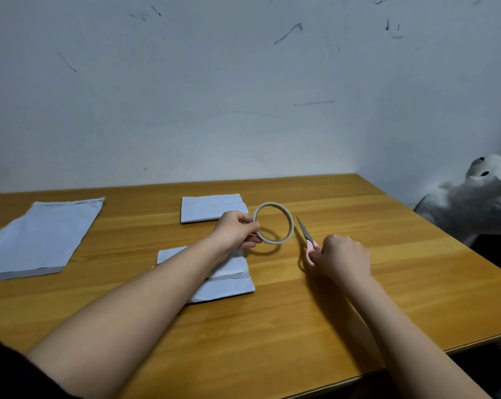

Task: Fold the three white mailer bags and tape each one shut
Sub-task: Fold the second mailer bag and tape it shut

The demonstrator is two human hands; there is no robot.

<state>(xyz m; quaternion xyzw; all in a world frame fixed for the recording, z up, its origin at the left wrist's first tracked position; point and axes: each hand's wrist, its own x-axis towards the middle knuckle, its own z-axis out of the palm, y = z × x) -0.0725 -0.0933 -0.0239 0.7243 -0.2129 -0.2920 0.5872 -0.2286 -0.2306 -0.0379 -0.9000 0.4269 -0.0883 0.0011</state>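
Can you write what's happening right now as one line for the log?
left hand holds tape roll | right hand grips pink scissors | two mailer bags folded | one bag flat

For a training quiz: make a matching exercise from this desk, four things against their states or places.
Things:
1. tape roll
2. scissors
3. far folded mailer bag
4. unfolded mailer bag

States:
A. lies flat at the table's left
B. held up on edge by the left hand
C. folded, beyond the tape roll
D. pink handles under the right hand

Pairs: 1-B, 2-D, 3-C, 4-A
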